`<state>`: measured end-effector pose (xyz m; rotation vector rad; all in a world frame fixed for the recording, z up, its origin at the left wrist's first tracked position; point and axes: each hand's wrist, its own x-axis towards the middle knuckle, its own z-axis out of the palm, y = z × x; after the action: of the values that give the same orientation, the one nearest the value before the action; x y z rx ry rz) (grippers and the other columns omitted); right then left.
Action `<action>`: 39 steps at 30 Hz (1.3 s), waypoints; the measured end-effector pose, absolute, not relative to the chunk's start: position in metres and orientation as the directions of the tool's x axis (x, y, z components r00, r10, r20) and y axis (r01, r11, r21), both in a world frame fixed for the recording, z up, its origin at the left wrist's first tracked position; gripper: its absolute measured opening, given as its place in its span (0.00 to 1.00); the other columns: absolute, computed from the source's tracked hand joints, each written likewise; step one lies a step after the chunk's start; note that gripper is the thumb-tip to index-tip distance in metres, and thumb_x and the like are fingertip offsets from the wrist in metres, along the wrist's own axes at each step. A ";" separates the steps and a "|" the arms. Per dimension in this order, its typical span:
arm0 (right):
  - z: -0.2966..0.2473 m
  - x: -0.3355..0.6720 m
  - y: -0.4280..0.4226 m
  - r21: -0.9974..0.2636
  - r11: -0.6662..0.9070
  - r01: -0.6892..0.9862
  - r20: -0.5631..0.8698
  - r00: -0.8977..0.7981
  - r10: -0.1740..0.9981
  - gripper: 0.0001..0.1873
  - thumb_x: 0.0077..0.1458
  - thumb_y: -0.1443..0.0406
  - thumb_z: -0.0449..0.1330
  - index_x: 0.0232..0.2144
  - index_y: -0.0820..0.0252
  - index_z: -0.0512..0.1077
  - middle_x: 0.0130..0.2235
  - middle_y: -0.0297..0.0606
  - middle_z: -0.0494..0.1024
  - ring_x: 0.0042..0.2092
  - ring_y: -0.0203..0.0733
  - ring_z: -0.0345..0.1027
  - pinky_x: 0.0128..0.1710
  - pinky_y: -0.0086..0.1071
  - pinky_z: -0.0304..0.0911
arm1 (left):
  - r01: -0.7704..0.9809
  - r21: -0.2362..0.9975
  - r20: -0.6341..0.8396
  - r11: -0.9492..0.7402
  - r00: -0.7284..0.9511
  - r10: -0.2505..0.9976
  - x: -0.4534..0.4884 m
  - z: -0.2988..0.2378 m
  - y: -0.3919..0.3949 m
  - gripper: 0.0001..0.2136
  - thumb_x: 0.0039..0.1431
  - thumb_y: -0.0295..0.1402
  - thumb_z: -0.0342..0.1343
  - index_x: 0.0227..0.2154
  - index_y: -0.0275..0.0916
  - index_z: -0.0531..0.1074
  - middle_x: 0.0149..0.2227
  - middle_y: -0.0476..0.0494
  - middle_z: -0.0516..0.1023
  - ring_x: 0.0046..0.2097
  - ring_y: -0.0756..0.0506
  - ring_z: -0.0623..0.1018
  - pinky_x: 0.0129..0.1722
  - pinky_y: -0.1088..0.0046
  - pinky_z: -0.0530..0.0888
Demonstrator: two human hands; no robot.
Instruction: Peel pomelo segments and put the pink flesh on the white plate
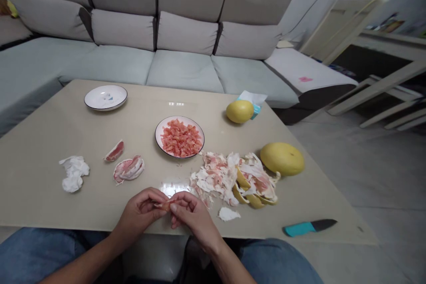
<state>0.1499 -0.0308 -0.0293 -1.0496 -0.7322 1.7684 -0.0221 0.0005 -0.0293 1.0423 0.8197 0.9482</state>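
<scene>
Between my left hand (143, 211) and my right hand (193, 215) is a pomelo segment (164, 206), pinched by the fingertips of both hands just above the table's near edge. Its flesh is pinkish, and the fingers partly hide it. Beyond my hands stands a white dark-rimmed plate (157, 140) heaped with peeled pink pomelo flesh (182, 137). To the left lie a single pomelo segment (115, 151) and a clump of segments (129, 169) with white membrane on them. A pile of membrane and yellow peel (229, 177) spreads to the right of my hands.
At the right are a whole pomelo (282, 159) and a knife (311, 227) with a turquoise handle. Farther back, another pomelo (239, 111) sits by a tissue pack (256, 102). Crumpled tissue (73, 173) and a second plate (105, 97) are on the left. A sofa (183, 69) lines the far side.
</scene>
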 end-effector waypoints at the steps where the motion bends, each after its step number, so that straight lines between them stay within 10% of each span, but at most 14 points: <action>1: -0.029 0.150 -0.031 -0.825 -0.394 -0.405 -0.341 -0.200 0.919 0.19 0.44 0.54 0.70 0.32 0.63 0.73 0.25 0.32 0.76 0.23 0.31 0.68 0.25 0.26 0.67 | -0.237 0.946 -0.122 0.223 0.377 0.918 -0.022 -0.029 0.001 0.07 0.44 0.28 0.68 0.26 0.37 0.77 0.32 0.44 0.78 0.38 0.44 0.78 0.41 0.69 0.73; 15: -0.028 0.156 -0.027 -0.815 -0.415 -0.405 -0.375 -0.178 0.910 0.18 0.42 0.57 0.71 0.31 0.65 0.78 0.24 0.33 0.76 0.21 0.29 0.66 0.23 0.26 0.65 | -0.376 0.744 -0.323 0.553 0.522 0.790 -0.024 -0.023 0.004 0.07 0.50 0.31 0.66 0.30 0.34 0.74 0.33 0.45 0.77 0.35 0.50 0.74 0.39 0.76 0.71; 39: -0.030 0.165 -0.023 -0.715 -0.440 -0.543 -0.427 -0.159 0.890 0.19 0.43 0.59 0.72 0.39 0.60 0.79 0.35 0.37 0.80 0.30 0.29 0.70 0.33 0.24 0.68 | -0.307 0.717 -0.330 0.626 0.641 0.693 -0.028 -0.023 0.006 0.04 0.57 0.28 0.61 0.33 0.35 0.73 0.33 0.46 0.72 0.36 0.51 0.71 0.39 0.76 0.70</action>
<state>0.1648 -0.0230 -0.0299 -1.0364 -0.4939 1.7834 -0.0277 0.0064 -0.0228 0.6680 0.6417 0.6203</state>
